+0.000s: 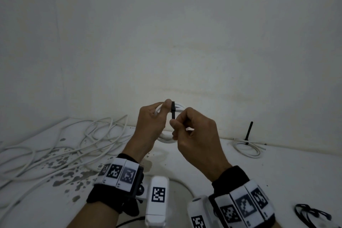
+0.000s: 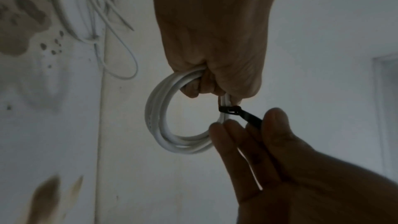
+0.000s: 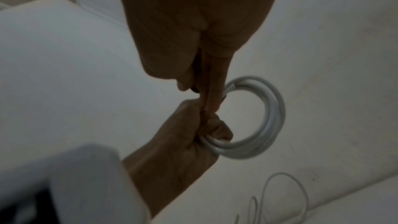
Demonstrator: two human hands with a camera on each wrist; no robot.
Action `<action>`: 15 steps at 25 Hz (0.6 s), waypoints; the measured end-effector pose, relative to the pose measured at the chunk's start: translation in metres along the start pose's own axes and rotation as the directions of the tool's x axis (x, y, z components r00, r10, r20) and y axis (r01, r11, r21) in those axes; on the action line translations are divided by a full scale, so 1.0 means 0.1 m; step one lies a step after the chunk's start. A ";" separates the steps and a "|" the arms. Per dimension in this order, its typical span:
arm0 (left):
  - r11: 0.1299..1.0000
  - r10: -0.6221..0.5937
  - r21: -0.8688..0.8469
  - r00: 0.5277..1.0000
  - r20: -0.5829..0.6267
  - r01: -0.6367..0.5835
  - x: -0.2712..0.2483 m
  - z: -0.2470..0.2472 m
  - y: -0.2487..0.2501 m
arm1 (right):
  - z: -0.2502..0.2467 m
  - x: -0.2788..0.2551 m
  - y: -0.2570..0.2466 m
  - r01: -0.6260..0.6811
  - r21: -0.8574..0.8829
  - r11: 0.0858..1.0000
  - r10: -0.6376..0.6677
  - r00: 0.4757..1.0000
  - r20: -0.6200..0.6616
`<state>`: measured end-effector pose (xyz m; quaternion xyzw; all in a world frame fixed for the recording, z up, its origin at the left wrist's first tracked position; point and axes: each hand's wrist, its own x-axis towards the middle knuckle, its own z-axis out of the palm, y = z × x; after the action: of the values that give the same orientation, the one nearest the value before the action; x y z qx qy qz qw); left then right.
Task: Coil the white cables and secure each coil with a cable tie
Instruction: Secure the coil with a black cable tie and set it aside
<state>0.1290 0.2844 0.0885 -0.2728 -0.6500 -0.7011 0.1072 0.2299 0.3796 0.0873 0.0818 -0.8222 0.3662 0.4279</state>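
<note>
Dim, flat light; soft, noisy wrist views, wide-angle bending at edges.

No words, brands or numbers can be read — the wrist bands and the white camera housing carry only black-and-white square code patterns, plus tiny marks too small to make out.

two hands, two white coils, one loose cable tangle.
</note>
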 end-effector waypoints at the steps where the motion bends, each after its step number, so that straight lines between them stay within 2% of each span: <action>1: 0.999 0.041 0.017 0.999 0.003 -0.041 0.01 -0.02 0.03 | -0.05 0.03 -0.03 -0.102 0.046 0.994 0.103 0.995 -0.016; 2: 0.996 0.078 0.030 0.997 0.010 -0.079 0.02 -0.04 0.05 | -0.10 0.06 -0.08 -0.242 0.145 0.959 0.247 0.969 -0.011; 3: 0.993 0.114 0.037 0.993 0.028 -0.115 0.02 -0.05 0.07 | -0.15 0.11 -0.12 -0.406 0.272 0.872 0.405 0.912 0.063; 4: 0.988 0.146 0.045 0.988 0.060 -0.148 0.00 -0.04 0.08 | -0.20 0.14 -0.17 -0.553 0.363 0.750 0.520 0.832 0.193; 5: 0.982 0.176 0.056 0.979 0.106 -0.182 -0.03 -0.02 0.10 | -0.24 0.16 -0.20 -0.654 0.388 0.650 0.574 0.756 0.314; 6: 0.975 0.201 0.065 0.968 0.150 -0.212 -0.05 0.01 0.11 | -0.26 0.18 -0.22 -0.710 0.387 0.589 0.591 0.705 0.392; 7: 0.969 0.221 0.072 0.958 0.182 -0.237 -0.07 0.04 0.13 | -0.26 0.20 -0.23 -0.736 0.403 0.544 0.594 0.677 0.435; 11: 0.943 0.286 0.114 0.938 0.196 -0.311 -0.05 0.07 0.07 | -0.27 0.21 -0.13 -0.775 0.553 0.306 0.609 0.606 0.512; 12: 0.938 0.297 0.124 0.934 0.196 -0.324 -0.04 0.08 0.05 | -0.27 0.21 -0.12 -0.763 0.582 0.280 0.625 0.605 0.493; 15: 0.924 0.334 0.126 0.922 0.196 -0.361 -0.05 0.11 0.04 | -0.27 0.21 -0.10 -0.727 0.610 0.315 0.671 0.625 0.398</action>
<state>0.1379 0.2935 0.0890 -0.4335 -0.6520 -0.5906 0.1955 0.2385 0.3942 0.1189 -0.1064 -0.5718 0.8034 0.1276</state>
